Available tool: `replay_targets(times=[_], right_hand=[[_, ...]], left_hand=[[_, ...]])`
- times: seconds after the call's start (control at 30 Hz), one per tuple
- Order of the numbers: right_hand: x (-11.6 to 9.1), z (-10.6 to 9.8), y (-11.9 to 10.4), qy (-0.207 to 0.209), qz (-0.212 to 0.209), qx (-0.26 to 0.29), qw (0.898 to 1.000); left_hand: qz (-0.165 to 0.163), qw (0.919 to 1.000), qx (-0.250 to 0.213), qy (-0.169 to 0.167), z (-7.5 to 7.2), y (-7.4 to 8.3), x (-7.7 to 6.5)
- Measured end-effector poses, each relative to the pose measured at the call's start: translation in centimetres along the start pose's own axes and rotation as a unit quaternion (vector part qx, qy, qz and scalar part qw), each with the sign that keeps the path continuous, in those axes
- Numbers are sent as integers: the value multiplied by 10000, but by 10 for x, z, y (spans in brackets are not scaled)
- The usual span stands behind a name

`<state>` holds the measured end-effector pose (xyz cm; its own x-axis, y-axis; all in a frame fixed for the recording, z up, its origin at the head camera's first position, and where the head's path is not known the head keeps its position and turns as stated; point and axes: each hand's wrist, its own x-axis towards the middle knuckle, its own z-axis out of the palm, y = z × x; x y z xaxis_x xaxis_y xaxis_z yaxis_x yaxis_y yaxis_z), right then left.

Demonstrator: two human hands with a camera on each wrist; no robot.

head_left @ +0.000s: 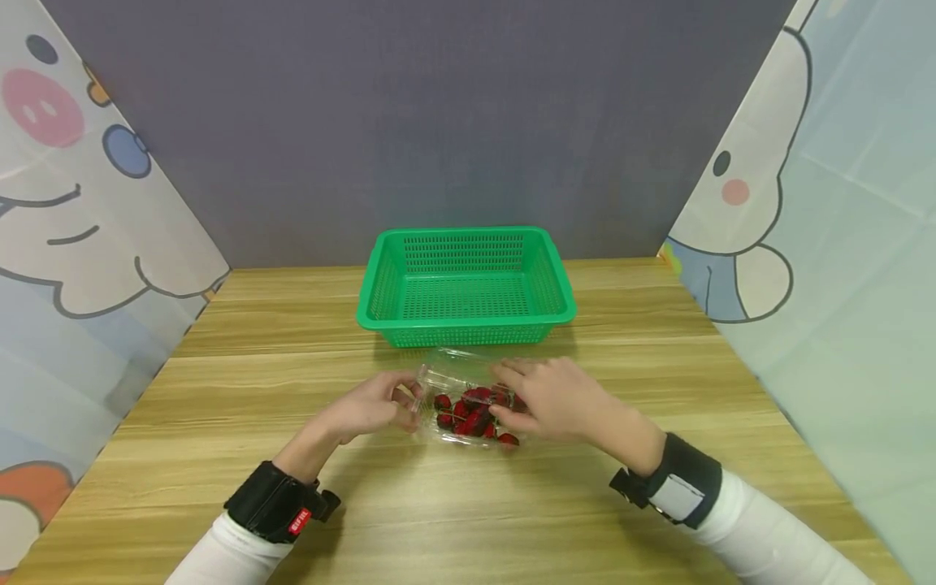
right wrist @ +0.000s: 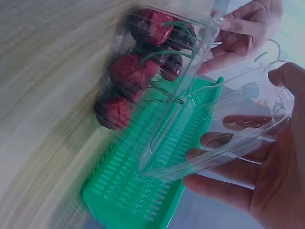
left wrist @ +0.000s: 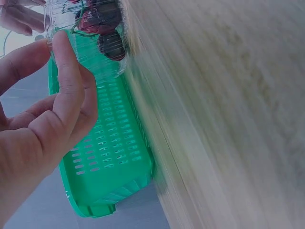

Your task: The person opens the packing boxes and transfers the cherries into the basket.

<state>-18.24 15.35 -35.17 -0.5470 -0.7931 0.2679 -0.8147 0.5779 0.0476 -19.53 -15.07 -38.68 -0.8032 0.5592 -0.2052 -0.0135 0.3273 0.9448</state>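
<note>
A clear plastic clamshell box (head_left: 430, 429) lies on the table with dark red cherries (head_left: 462, 413) with green stems inside. My left hand (head_left: 374, 405) pinches the box's left rim between thumb and fingertip, with its other fingers bent. In the right wrist view the hinged lid (right wrist: 209, 160) stands partly raised from the box. The right hand (head_left: 554, 400) holds that lid, its thumb on one side and its fingers spread behind the clear plastic. From the head view, this hand covers the box's right end.
Just beyond the box stands a green perforated plastic basket (head_left: 468, 322) with nothing in it. It rests on the wood-grain table (head_left: 278, 349) near a grey back wall (head_left: 468, 122). Cartoon-printed panels (head_left: 826, 268) flank the table.
</note>
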Motion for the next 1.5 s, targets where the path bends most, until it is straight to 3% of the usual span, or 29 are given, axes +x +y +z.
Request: replay_targets(times=[0.57,1.0,1.27,1.5], right_hand=[[5,-13,2,222,523,471,9973],[7,-28,4,-5,885,1365,9867],[6,-36,8,-67,1150,1627,9799],[8,-38,13,-15,1245,2037,9711]], left_hand=[[148,9966,804,100,-1,0,5],[357,9955,857,186,1,-1,8],[399,9956,821,197,0,2,11],[374,9948,852,402,-1,5,12]])
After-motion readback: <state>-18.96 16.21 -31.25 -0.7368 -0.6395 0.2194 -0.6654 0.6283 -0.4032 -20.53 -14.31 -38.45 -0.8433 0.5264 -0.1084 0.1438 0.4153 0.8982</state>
